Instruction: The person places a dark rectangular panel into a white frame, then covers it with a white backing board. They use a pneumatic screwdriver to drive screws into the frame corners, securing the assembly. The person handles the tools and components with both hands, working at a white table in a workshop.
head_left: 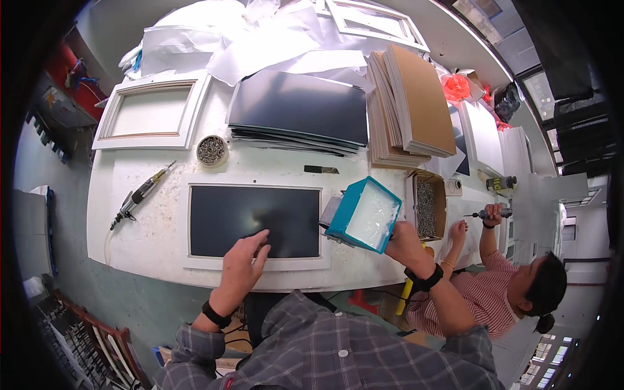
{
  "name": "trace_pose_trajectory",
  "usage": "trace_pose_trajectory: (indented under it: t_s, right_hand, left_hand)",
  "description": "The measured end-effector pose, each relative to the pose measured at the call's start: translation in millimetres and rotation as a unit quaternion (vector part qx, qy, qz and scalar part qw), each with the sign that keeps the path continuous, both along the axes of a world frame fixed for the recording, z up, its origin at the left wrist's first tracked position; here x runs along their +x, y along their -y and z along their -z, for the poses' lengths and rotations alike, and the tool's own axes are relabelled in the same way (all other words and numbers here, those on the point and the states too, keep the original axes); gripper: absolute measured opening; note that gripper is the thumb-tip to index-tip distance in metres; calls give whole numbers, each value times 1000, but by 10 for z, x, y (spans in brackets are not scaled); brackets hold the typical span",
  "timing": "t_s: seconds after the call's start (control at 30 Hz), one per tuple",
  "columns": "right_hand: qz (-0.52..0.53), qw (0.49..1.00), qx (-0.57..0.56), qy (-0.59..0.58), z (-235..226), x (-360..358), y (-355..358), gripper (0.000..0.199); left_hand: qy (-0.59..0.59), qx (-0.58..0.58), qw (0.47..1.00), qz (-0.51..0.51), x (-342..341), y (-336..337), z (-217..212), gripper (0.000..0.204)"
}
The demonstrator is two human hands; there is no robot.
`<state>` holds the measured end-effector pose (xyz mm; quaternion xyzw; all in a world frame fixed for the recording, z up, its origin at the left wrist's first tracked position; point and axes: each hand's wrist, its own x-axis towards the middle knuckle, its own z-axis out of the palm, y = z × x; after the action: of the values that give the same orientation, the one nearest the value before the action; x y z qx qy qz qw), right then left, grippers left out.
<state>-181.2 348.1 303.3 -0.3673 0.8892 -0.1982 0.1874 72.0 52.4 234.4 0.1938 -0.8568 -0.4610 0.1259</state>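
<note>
Teal, white-faced box (372, 216) seems held in the right grip (405, 244), left grip (244, 261) loosely spread.

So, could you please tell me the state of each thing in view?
Left hand, open, over panel
Right hand, gripping teal device
Teal device, held, tilted
Panel, inside frame, flat
Driver, lying unheld
Tin, open, filled
Box, open, filled
Dark sheets, stacked
Brown boards, stacked
Co-worker's driver, held

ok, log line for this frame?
left hand: over dark rectangular panel, contact unclear | right hand: holding teal boxy device | panel: inside white frame
</note>
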Motion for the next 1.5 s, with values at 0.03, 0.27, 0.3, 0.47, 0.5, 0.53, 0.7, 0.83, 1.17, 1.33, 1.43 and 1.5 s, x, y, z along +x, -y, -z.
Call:
trace_pose_trajectory:
  t_s: [0.03, 0.27, 0.3, 0.47, 0.5, 0.53, 0.7, 0.83, 1.17, 1.33, 1.43, 1.5]
  right_hand:
    - [-16, 1000, 13, -8, 40, -22, 58, 14]
    - [-117, 989, 90, -30, 214, -213, 506, 16]
    - [-122, 987, 97, -34, 225, -227, 536, 16]
    - [-160, 978, 126, -44, 205, -274, 751, 19]
    - [-164, 976, 132, -47, 212, -279, 767, 20]
    - [-170, 976, 131, -45, 215, -287, 802, 20]
    - [-185, 971, 152, -26, 182, -252, 1009, 21]
    - [-203, 967, 148, -31, 304, -164, 1222, 22]
    - [-268, 958, 102, -23, 318, 513, 2636, 23]
    - [-276, 959, 59, -17, 476, 888, 3254, 22]
    - [-277, 961, 10, -10, 501, 1012, 3528, 23]
    - [-271, 963, -15, -2, 475, 989, 3557, 23]
  left_hand:
    - [14, -76, 996, -35, 156, 269, 30, 40]
    - [67, -248, 937, -235, 954, 1179, 758, 56]
    - [72, -240, 939, -237, 978, 1200, 813, 58]
    - [87, -224, 944, -225, 1031, 1287, 924, 57]
    - [86, -218, 947, -218, 1014, 1304, 914, 56]
    - [86, -214, 950, -212, 1001, 1331, 897, 55]
    - [59, -205, 949, -231, 1008, 1395, 1024, 51]
    - [56, -196, 950, -235, 1032, 1405, 1036, 50]
    - [35, -197, 952, -230, 1041, 1423, 966, 53]
    - [34, -207, 949, -235, 1065, 1402, 975, 53]
    - [32, -211, 948, -237, 1072, 1406, 985, 53]
    - [20, -212, 948, -236, 1063, 1404, 960, 53]
